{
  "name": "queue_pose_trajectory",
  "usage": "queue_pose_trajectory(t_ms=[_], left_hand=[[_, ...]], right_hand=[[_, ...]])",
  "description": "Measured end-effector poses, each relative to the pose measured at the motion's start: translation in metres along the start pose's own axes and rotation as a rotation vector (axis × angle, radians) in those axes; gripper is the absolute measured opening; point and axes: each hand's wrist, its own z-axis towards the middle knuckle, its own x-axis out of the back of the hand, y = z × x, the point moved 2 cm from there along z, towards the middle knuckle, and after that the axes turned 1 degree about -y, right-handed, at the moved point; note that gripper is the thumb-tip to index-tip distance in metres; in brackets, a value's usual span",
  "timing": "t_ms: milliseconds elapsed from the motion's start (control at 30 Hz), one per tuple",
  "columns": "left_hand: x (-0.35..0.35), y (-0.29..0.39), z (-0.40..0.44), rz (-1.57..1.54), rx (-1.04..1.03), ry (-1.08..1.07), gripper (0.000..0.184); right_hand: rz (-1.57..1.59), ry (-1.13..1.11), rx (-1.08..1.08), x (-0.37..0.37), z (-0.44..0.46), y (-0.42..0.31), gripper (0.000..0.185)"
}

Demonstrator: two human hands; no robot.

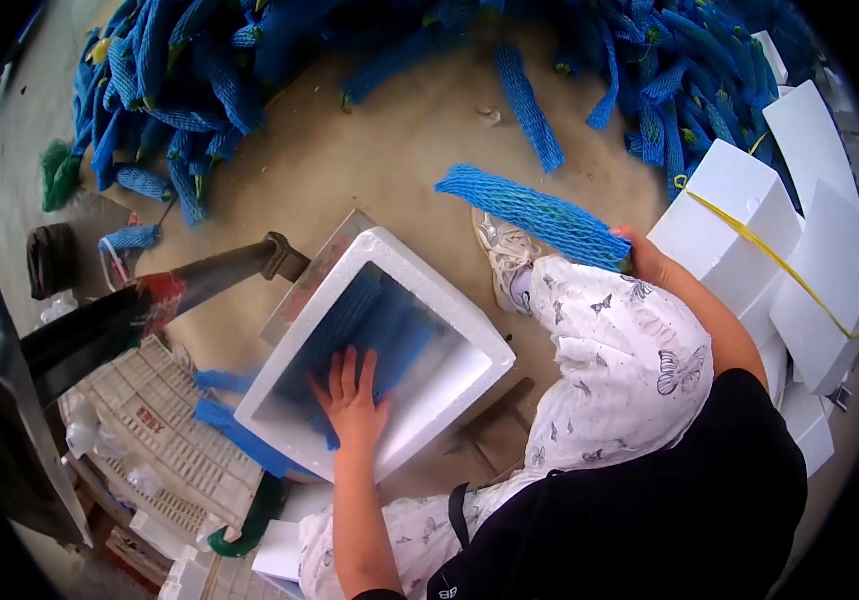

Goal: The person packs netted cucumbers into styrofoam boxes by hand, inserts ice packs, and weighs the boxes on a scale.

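Observation:
My left hand [353, 398] lies inside a white foam box [470, 385], fingers spread over the blue netted items [375, 325] packed in it. The box sits tilted in front of me. On the right, my right hand [642, 254] grips the near end of a long green item in blue foam netting [540, 218]. This netted item extends leftward above my knee and shoe, clear of the box.
Piles of blue-netted items [690, 75] lie across the floor ahead. White foam boxes tied with yellow strap [740, 230] stand at right. A black metal arm [190, 290] reaches in from the left above a pale plastic crate [175, 425]. A green net [60, 175] lies far left.

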Motion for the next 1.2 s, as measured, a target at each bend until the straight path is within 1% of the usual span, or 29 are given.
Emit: queue_pose_trajectory(t_ms=[33, 67, 133, 200, 267, 300, 333, 367, 400, 433, 467, 500, 533, 600, 633, 667, 700, 733, 800, 833, 867, 900, 933, 1000, 1033, 1067, 1133, 1167, 1200], left_hand=[[0.001, 0.002, 0.000, -0.002, 0.005, 0.000, 0.081], [0.001, 0.002, 0.001, 0.001, 0.005, 0.005, 0.081], [0.000, 0.004, 0.001, -0.009, -0.006, 0.058, 0.083], [0.000, 0.005, 0.000, -0.023, -0.010, 0.104, 0.086], [0.009, 0.007, 0.000, -0.049, -0.025, 0.088, 0.084], [0.011, 0.005, -0.002, -0.063, -0.038, 0.078, 0.085], [0.009, 0.000, -0.004, -0.081, -0.053, 0.096, 0.086], [0.009, -0.003, -0.006, -0.108, -0.071, 0.109, 0.087], [0.011, -0.006, -0.009, -0.135, -0.091, 0.117, 0.088], [0.014, -0.008, -0.012, -0.134, -0.114, 0.132, 0.088], [0.016, -0.010, -0.012, -0.137, -0.091, 0.137, 0.088], [0.018, -0.013, -0.014, -0.117, -0.106, 0.093, 0.087], [0.017, -0.016, -0.015, -0.097, -0.123, 0.047, 0.087], [0.015, -0.026, -0.013, -0.149, -0.113, 0.016, 0.086], [0.013, -0.031, -0.011, -0.192, -0.124, -0.006, 0.086], [0.011, -0.033, -0.009, -0.239, -0.136, -0.027, 0.087], [0.016, -0.034, -0.008, -0.271, -0.121, -0.077, 0.088], [0.016, -0.038, -0.007, -0.273, -0.108, -0.065, 0.088], [0.012, -0.046, -0.007, -0.312, -0.158, -0.126, 0.088], [0.019, -0.045, -0.005, -0.330, -0.144, -0.218, 0.085], [0.021, -0.049, -0.004, -0.332, -0.131, -0.213, 0.085], [0.019, -0.051, -0.004, -0.336, -0.149, -0.216, 0.084], [0.018, -0.050, -0.005, -0.345, -0.170, -0.224, 0.084], [0.018, -0.050, -0.006, -0.349, -0.179, -0.208, 0.084], [0.018, -0.047, -0.005, -0.329, -0.173, -0.192, 0.085], [0.016, -0.042, -0.004, -0.312, -0.176, -0.182, 0.085], [0.014, -0.041, -0.004, -0.295, -0.185, -0.179, 0.086], [0.013, -0.042, -0.005, -0.276, -0.175, -0.179, 0.087], [0.011, -0.042, -0.006, -0.283, -0.183, -0.191, 0.087]], right_hand=[[0.155, -0.325, -0.022, 0.018, 0.005, 0.015, 0.055], [0.147, -0.339, -0.024, 0.005, 0.007, 0.012, 0.055], [-0.267, -0.242, 0.135, -0.037, 0.021, -0.006, 0.064], [-0.948, -0.287, 0.086, -0.060, 0.059, -0.011, 0.072], [-0.960, -0.296, 0.080, -0.080, 0.052, -0.009, 0.071], [-0.820, -0.269, 0.100, -0.083, 0.040, -0.011, 0.070], [-0.760, -0.227, 0.199, -0.085, 0.023, -0.019, 0.068], [-0.734, -0.206, 0.302, -0.096, -0.010, -0.032, 0.073], [-0.796, -0.223, 0.261, -0.097, -0.036, -0.052, 0.084], [-0.855, -0.327, 0.186, -0.103, -0.060, -0.074, 0.102], [-0.981, -0.332, 0.224, -0.121, -0.082, -0.088, 0.110], [-1.172, -0.174, 0.436, -0.132, -0.100, -0.093, 0.111], [-1.304, -0.125, 0.541, -0.141, -0.111, -0.102, 0.104], [-1.358, -0.356, 0.403, -0.174, -0.115, -0.107, 0.095], [-1.470, -0.532, 0.338, -0.201, -0.110, -0.097, 0.084], [-1.465, -0.621, 0.201, -0.221, -0.097, -0.084, 0.076], [-1.500, -0.688, 0.094, -0.240, -0.079, -0.065, 0.069], [-1.498, -0.736, -0.030, -0.253, -0.054, -0.040, 0.063], [-1.540, -0.821, -0.189, -0.279, -0.004, 0.016, 0.056], [-1.645, -0.871, -0.213, -0.291, 0.015, 0.045, 0.055], [-1.639, -0.908, -0.117, -0.296, 0.029, 0.069, 0.054], [-1.658, -0.907, -0.106, -0.300, 0.036, 0.089, 0.053], [-1.728, -0.996, -0.118, -0.300, 0.046, 0.096, 0.056], [-2.201, -0.825, 0.446, -0.291, 0.037, 0.094, 0.057], [-2.493, -0.723, 0.605, -0.286, 0.025, 0.089, 0.054], [-2.489, -0.705, 0.590, -0.281, 0.015, 0.082, 0.054], [-2.438, -0.760, 0.527, -0.272, 0.005, 0.069, 0.044], [-2.455, -0.854, 0.505, -0.272, 0.011, 0.065, 0.040], [-2.490, -0.889, 0.472, -0.283, 0.014, 0.066, 0.040]])
